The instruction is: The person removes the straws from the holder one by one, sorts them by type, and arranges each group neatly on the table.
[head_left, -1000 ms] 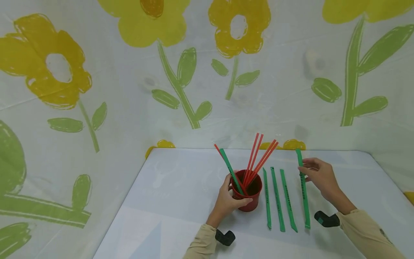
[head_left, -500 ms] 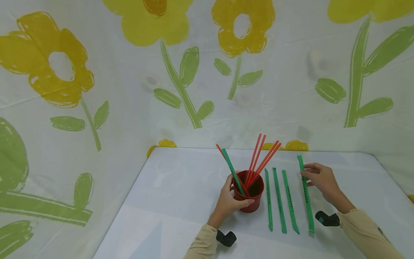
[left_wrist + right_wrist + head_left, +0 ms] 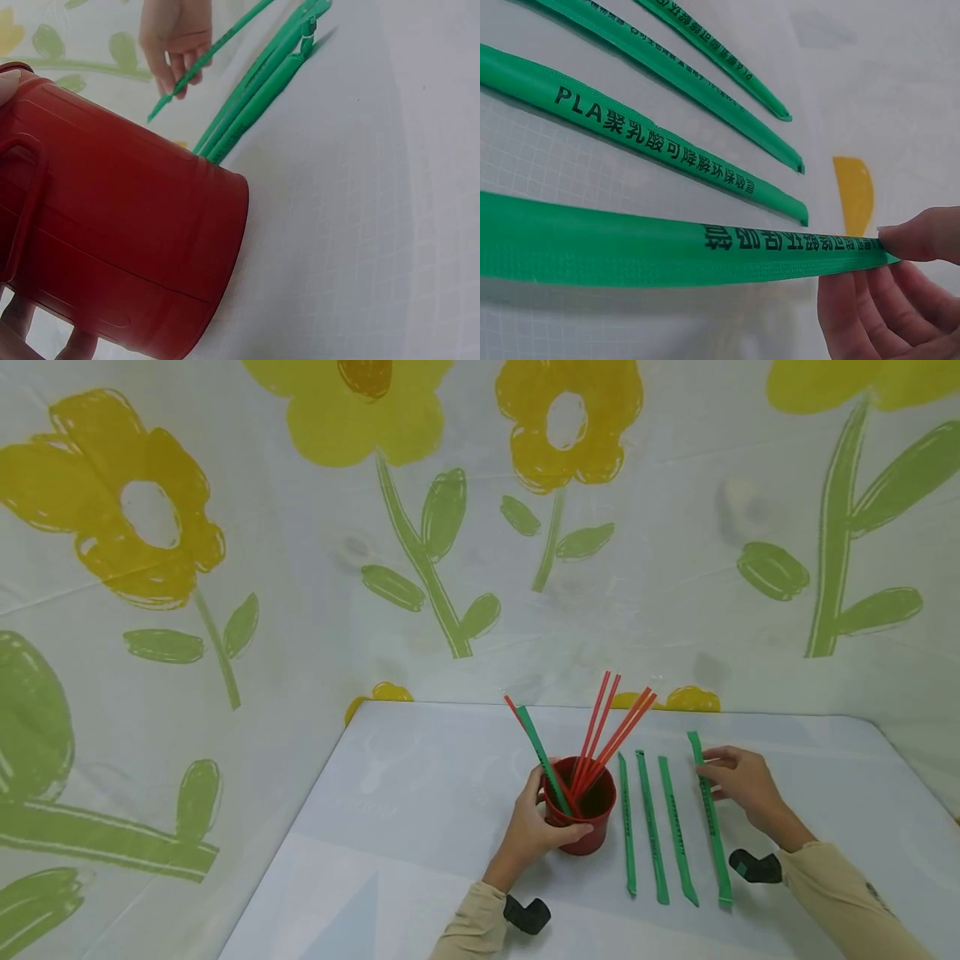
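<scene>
While my right hand pinches the far end of the outermost green straw between thumb and fingertips, its near end looks to rest on the table, so I judge the main risk is a slip: the wrapper is flat and slick, and a pinch this close to the tip could let it swing or drop onto the three straws lying just beside it. My left hand grips the red cup; its upright straws lean, and a careless insertion could knock them or tip it.
</scene>
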`<state>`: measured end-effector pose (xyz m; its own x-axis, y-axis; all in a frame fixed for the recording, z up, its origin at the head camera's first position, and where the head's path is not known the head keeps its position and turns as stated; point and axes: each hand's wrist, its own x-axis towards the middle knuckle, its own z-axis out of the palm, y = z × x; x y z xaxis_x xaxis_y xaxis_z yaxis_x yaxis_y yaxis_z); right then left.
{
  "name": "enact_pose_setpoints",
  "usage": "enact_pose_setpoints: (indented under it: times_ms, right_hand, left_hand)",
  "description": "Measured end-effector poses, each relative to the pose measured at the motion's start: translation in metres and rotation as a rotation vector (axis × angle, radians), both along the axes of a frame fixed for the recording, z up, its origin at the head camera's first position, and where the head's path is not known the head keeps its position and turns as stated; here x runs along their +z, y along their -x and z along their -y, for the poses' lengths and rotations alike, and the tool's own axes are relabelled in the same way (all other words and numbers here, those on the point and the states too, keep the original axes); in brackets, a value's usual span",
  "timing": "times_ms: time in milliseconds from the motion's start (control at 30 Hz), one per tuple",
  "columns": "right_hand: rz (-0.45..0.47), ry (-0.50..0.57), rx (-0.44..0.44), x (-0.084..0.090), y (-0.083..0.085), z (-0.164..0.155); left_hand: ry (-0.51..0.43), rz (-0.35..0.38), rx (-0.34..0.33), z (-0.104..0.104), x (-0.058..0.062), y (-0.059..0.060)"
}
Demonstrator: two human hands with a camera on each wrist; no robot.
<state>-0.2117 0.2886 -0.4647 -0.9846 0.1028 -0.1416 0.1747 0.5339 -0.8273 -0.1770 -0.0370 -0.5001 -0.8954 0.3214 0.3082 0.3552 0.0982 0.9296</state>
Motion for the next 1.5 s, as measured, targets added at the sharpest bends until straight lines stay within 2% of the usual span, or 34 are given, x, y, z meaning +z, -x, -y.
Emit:
enact_pose_setpoints:
  times_ms: [433, 700, 1000, 1500]
  right_hand:
    - [0.055, -0.005, 0.006, -0.01, 0.004, -0.001]
    - [0.057, -0.022, 0.008, -0.015, 0.003, 0.0]
    - [-0.005, -0.089, -0.01, -0.027, 0.003, 0.001]
    - [-0.058, -0.199, -0.001, -0.03, 0.003, 0.003]
  left_hand:
    - [-0.024, -0.009, -0.01, 0.0, -0.002, 0.0]
    - [-0.026, -0.016, -0.007, -0.001, -0.004, 0.001]
    - [-0.033, -0.008, -0.001, -0.001, -0.002, -0.001]
    - [-0.005, -0.026, 0.002, -0.001, -0.002, 0.0]
